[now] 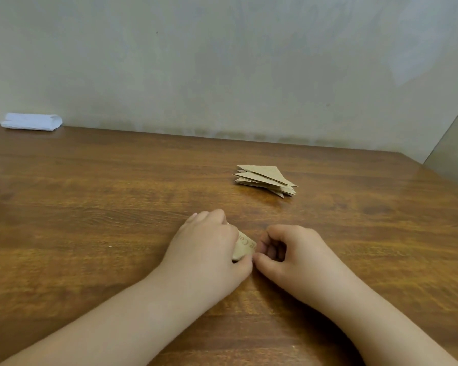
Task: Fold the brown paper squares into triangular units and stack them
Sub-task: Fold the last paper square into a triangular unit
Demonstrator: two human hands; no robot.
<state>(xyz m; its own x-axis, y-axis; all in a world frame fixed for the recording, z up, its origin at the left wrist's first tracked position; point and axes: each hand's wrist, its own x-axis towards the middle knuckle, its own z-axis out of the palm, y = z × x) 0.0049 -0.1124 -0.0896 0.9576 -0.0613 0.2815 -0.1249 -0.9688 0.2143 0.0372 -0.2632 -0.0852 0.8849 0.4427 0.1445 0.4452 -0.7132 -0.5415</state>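
Near the table's front edge we find the left hand (209, 244) covering and gripping a folded brown paper piece (245, 245); the right hand (288, 253), fingers curled, pinches its corner. Beyond lies a stack of triangular units (265, 179); far left, white folded paper (31, 121) on the table (90, 207).

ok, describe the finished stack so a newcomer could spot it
On the wooden table, look past both hands toward the wall. The stack is a loose pile of brown paper triangles, right of centre. Nothing touches it, unlike the printed brown piece in the hands.
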